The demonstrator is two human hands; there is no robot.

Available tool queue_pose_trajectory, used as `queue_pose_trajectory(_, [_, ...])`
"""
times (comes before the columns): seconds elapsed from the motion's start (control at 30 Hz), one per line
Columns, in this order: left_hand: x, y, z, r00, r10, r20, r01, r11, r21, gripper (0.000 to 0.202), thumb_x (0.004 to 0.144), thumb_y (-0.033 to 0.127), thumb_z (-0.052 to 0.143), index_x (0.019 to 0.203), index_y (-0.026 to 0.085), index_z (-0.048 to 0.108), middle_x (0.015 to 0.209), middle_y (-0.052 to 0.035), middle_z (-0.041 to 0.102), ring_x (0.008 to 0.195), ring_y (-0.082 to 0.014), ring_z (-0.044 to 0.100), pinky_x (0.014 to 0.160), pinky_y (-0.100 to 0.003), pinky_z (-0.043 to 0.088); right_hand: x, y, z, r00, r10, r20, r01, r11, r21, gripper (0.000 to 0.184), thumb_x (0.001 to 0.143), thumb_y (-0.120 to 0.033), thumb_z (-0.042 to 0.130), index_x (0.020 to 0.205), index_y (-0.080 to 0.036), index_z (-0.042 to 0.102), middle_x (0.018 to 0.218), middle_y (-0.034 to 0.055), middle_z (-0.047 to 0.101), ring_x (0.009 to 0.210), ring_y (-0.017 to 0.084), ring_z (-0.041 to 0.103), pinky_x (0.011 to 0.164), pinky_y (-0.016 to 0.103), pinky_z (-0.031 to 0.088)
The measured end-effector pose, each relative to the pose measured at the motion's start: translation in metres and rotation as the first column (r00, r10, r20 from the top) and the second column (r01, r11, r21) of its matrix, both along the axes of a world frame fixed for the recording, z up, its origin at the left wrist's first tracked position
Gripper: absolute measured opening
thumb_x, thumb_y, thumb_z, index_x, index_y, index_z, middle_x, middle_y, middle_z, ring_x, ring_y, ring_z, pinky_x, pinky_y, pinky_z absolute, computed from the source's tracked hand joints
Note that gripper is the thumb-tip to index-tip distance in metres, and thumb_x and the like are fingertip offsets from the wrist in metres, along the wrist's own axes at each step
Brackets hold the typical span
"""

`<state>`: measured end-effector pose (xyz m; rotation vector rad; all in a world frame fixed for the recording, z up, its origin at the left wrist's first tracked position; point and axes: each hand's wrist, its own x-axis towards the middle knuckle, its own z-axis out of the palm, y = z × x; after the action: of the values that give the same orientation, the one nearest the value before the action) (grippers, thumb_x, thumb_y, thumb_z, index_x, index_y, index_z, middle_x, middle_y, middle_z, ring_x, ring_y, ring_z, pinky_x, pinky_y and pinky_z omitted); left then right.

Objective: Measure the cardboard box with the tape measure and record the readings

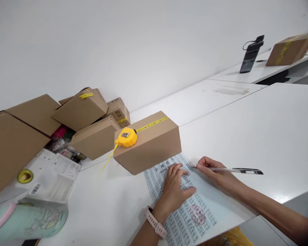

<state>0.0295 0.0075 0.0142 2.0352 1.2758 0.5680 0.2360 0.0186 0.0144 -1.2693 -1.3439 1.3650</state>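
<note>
A printed sheet of paper point(207, 212) with dense text and a round red stamp lies on the white table, its lower end reaching past the table's near edge. Flat on its printed text rests my left hand point(175, 188), fingers spread, with a pale pink watch on the wrist. My right hand point(215, 174) grips a clear pen point(236, 170) with a black cap on its back end; the tip points at the sheet's right upper part. Just beyond the sheet stands a closed cardboard box point(154, 145), with a yellow tape measure point(127, 137) on top, its strip partly out.
Several cardboard boxes point(79, 109) are piled at the left, beside a white printed package point(53, 177) and a mint-green bottle point(38, 220). A dark bottle point(251, 54) and another taped box point(290, 49) stand at the far right. Something yellow point(231, 237) shows below the paper.
</note>
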Motion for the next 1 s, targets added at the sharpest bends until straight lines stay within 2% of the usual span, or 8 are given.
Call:
queue_pose_trajectory(0.17, [-0.002, 0.001, -0.002, 1.000, -0.010, 0.000, 0.010, 1.000, -0.007, 0.042, 0.075, 0.024, 0.075, 0.113, 0.023, 0.056, 0.149, -0.0086, 0.043, 0.144, -0.0310, 0.028, 0.115, -0.053, 0.030, -0.006, 0.015, -0.008, 0.993, 0.103, 0.055, -0.105, 0.994, 0.024, 0.047, 0.078, -0.062, 0.066, 0.096, -0.019, 0.064, 0.083, 0.0028, 0.064, 0.069, 0.015, 0.055, 0.059, 0.028, 0.044])
queue_pose_trajectory(0.23, [-0.002, 0.001, -0.002, 1.000, -0.018, -0.004, 0.018, 1.000, -0.002, 0.043, 0.075, 0.025, 0.075, 0.114, 0.023, 0.057, 0.149, -0.0087, 0.044, 0.145, -0.0315, 0.028, 0.115, -0.054, 0.029, -0.005, 0.016, -0.011, 0.990, 0.090, 0.108, -0.096, 0.994, 0.052, 0.044, 0.081, -0.062, 0.062, 0.089, -0.019, 0.062, 0.077, 0.0015, 0.061, 0.064, 0.014, 0.051, 0.057, 0.028, 0.042])
queue_pose_trajectory(0.33, [-0.002, 0.001, -0.001, 1.000, -0.025, -0.011, 0.025, 1.000, 0.004, 0.041, 0.076, 0.025, 0.075, 0.113, 0.023, 0.057, 0.148, -0.0089, 0.045, 0.145, -0.0307, 0.029, 0.116, -0.053, 0.029, -0.005, 0.013, -0.013, 0.970, 0.018, 0.244, -0.050, 0.991, 0.124, 0.039, 0.091, -0.059, 0.050, 0.079, -0.022, 0.055, 0.061, -0.0035, 0.048, 0.055, 0.013, 0.040, 0.052, 0.028, 0.035])
queue_pose_trajectory(0.4, [-0.002, 0.001, 0.000, 1.000, -0.021, -0.018, 0.021, 1.000, -0.006, 0.041, 0.076, 0.025, 0.075, 0.113, 0.022, 0.057, 0.149, -0.0094, 0.045, 0.145, -0.0302, 0.028, 0.117, -0.052, 0.029, -0.005, 0.011, -0.014, 0.957, 0.000, 0.290, -0.052, 0.984, 0.169, 0.037, 0.094, -0.056, 0.046, 0.082, -0.023, 0.055, 0.063, -0.0032, 0.049, 0.055, 0.013, 0.039, 0.053, 0.028, 0.034])
queue_pose_trajectory(0.53, [-0.001, 0.002, 0.000, 1.000, -0.001, -0.014, 0.001, 1.000, -0.025, 0.047, 0.075, 0.024, 0.076, 0.116, 0.020, 0.054, 0.150, -0.0111, 0.044, 0.145, -0.0304, 0.028, 0.117, -0.053, 0.029, -0.005, 0.011, -0.018, 0.976, 0.033, 0.217, -0.080, 0.974, 0.213, 0.036, 0.091, -0.055, 0.052, 0.086, -0.021, 0.061, 0.083, 0.0024, 0.059, 0.061, 0.014, 0.046, 0.056, 0.029, 0.038])
queue_pose_trajectory(0.67, [0.000, 0.002, -0.001, 1.000, 0.020, 0.017, -0.020, 1.000, -0.024, 0.049, 0.073, 0.024, 0.077, 0.115, 0.022, 0.053, 0.149, -0.0107, 0.044, 0.144, -0.0310, 0.031, 0.116, -0.054, 0.029, -0.009, 0.012, -0.020, 0.987, 0.021, 0.157, -0.047, 0.986, 0.163, 0.037, 0.086, -0.057, 0.060, 0.077, -0.021, 0.057, 0.064, -0.0026, 0.050, 0.055, 0.012, 0.041, 0.050, 0.027, 0.033])
queue_pose_trajectory(0.8, [0.000, 0.001, -0.001, 0.999, 0.025, 0.024, -0.024, 0.999, -0.045, 0.046, 0.073, 0.023, 0.077, 0.113, 0.021, 0.053, 0.149, -0.0103, 0.044, 0.145, -0.0299, 0.029, 0.117, -0.053, 0.029, -0.018, 0.009, -0.020, 0.976, 0.076, 0.203, -0.107, 0.983, 0.149, 0.036, 0.090, -0.052, 0.054, 0.072, -0.022, 0.048, 0.056, -0.0072, 0.035, 0.052, 0.010, 0.030, 0.048, 0.025, 0.025])
queue_pose_trajectory(1.0, [-0.002, 0.000, -0.004, 0.999, 0.011, 0.041, -0.009, 0.999, -0.038, 0.044, 0.075, 0.025, 0.075, 0.113, 0.022, 0.053, 0.151, -0.0099, 0.041, 0.146, -0.0303, 0.027, 0.117, -0.054, 0.029, -0.024, 0.004, -0.020, 0.965, 0.026, 0.260, -0.080, 0.976, 0.202, 0.035, 0.088, -0.051, 0.056, 0.069, -0.023, 0.045, 0.055, -0.0068, 0.035, 0.052, 0.010, 0.032, 0.046, 0.025, 0.026])
